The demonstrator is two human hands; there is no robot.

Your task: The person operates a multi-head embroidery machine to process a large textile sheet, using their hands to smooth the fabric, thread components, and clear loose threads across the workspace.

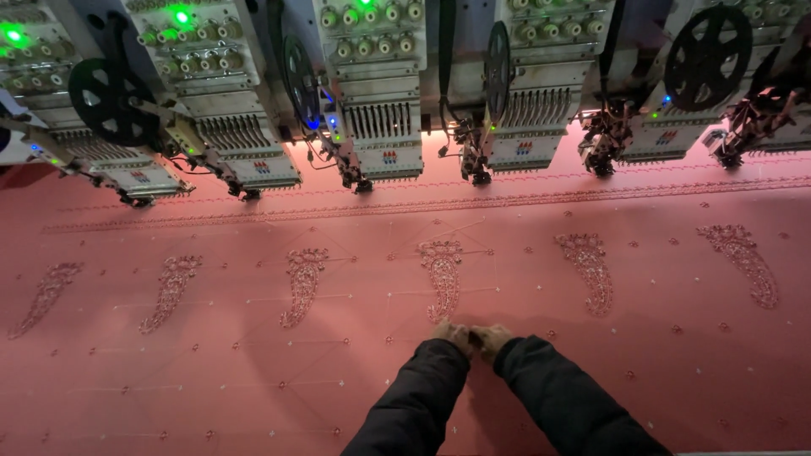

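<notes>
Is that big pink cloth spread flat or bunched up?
Spread flat: the pink fabric lies smooth under the embroidery heads, its paisley motifs undistorted.

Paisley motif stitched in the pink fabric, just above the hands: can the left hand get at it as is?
Probably yes. The left hand rests on the pink fabric right below the beaded paisley motif, with only flat cloth between them.

A row of white embroidery machine heads (380, 101) runs across the far side, well beyond the fingers, with needle bars hanging down and black reels (706, 57) mounted between them. Small green lamps (181, 16) and blue lamps (314, 123) glow on their fronts. Their light falls bright just below the heads, and the scene grows darker nearer the fingers and to either side.
</notes>
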